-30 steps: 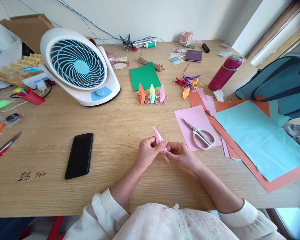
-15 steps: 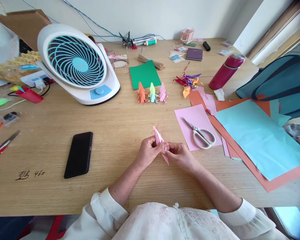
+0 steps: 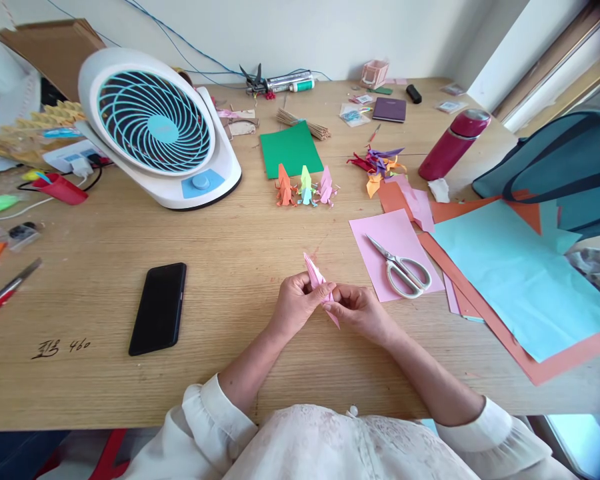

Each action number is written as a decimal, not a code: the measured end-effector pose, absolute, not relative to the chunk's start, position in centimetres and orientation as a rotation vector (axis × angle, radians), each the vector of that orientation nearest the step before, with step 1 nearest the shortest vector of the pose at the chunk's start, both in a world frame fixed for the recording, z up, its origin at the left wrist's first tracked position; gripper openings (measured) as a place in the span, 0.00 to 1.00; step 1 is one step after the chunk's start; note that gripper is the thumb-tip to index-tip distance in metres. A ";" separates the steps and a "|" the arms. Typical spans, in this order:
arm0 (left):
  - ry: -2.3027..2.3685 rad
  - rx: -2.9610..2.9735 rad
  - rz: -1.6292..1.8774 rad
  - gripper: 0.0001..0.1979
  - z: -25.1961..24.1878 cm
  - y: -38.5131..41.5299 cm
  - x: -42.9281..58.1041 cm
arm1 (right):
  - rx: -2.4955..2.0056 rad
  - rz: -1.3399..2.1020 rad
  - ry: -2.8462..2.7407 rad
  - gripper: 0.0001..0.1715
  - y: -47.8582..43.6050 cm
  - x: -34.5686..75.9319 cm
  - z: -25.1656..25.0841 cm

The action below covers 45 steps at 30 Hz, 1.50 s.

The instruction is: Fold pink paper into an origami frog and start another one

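Note:
A narrow pink folded paper piece [image 3: 316, 273] is pinched between both hands just above the wooden table [image 3: 230, 240]. My left hand [image 3: 295, 303] grips its left side, fingers closed. From the right, my right hand [image 3: 359, 311] pinches the lower part with closed fingers. One pointed tip sticks up and away from me; another pokes out below the fingers.
Three small paper figures [image 3: 305, 187], orange, green and pink, stand beyond the hands before a green sheet [image 3: 290, 149]. Scissors [image 3: 401, 269] lie on a pink sheet [image 3: 387, 233] to the right, beside blue and orange sheets [image 3: 515, 273]. A black phone [image 3: 159, 307] lies left; a fan [image 3: 155, 127] and a red bottle [image 3: 453, 145] stand further back.
Both hands stay closed on the pink paper in about the same spot, with only small finger movement. The view has shifted slightly.

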<state>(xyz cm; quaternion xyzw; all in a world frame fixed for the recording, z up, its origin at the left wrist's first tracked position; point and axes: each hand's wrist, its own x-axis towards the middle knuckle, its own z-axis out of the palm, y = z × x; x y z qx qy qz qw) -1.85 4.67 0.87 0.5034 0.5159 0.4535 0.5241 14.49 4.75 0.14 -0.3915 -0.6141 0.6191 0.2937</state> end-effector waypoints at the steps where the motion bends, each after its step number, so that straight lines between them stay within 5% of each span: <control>1: 1.259 1.247 1.089 0.18 1.0 4.6 -1.9 | -1.048 1.651 -1.636 0.25 4.8 14.5 0.1; 45: 1.304 1.061 1.159 0.22 0.6 5.0 -1.9 | -1.048 1.658 -1.852 0.25 4.9 15.5 0.5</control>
